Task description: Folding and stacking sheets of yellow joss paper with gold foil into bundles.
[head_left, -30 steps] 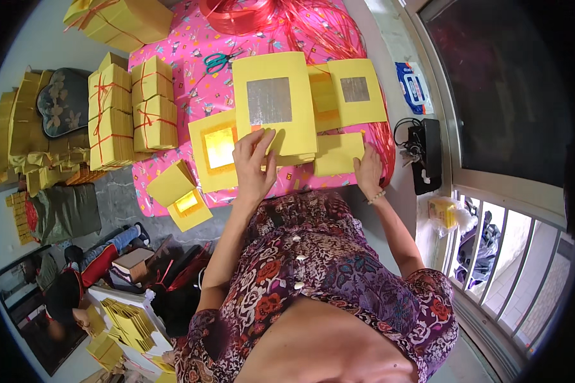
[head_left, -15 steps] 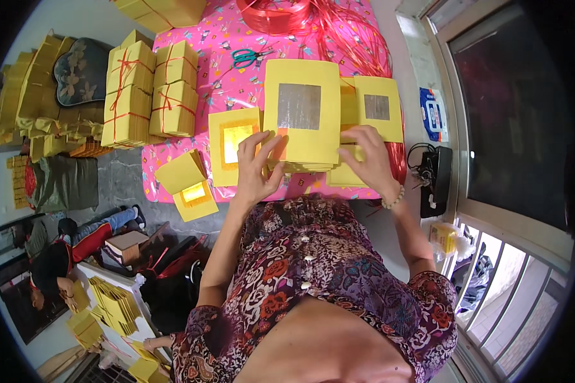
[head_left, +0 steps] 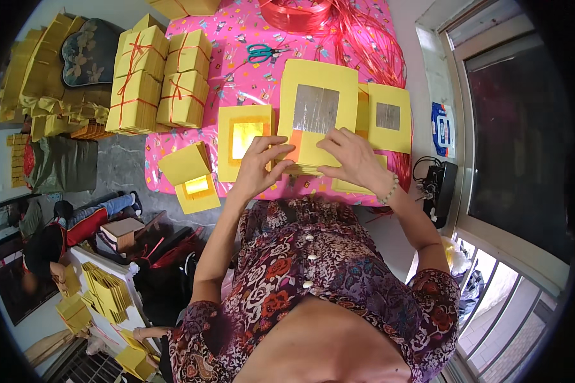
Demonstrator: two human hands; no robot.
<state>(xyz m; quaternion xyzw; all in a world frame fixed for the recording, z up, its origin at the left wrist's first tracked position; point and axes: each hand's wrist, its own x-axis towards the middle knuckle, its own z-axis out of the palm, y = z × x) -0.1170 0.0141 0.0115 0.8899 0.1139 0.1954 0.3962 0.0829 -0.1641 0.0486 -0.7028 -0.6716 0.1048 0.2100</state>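
In front of me on the table stands a thick stack of yellow paper sheets (head_left: 329, 143), the top one bearing a silver foil rectangle and an orange patch at its near left. My left hand (head_left: 257, 167) grips the stack's near left corner, fingers bent on the left edge and thumb at the near edge. At the near right my right hand (head_left: 356, 165) lies over the top sheet, fingers bent on it and thumb along the near edge. Left of the stack is a yellow sheet with gold foil (head_left: 246, 140). Another with silver foil (head_left: 390, 118) lies to the right.
Tied yellow paper bundles (head_left: 134, 96) stand at the left. Green-handled scissors (head_left: 260, 53) and red plastic ribbon (head_left: 297, 16) lie at the far side of the pink-covered table (head_left: 236, 83). At the lower left, another person (head_left: 45, 246) is beside a white table with yellow paper piles (head_left: 105, 293).
My right hand has moved left from the stack's right side onto its near right part. My left fingers have drawn closer together at the left edge. The whole view has shifted slightly.
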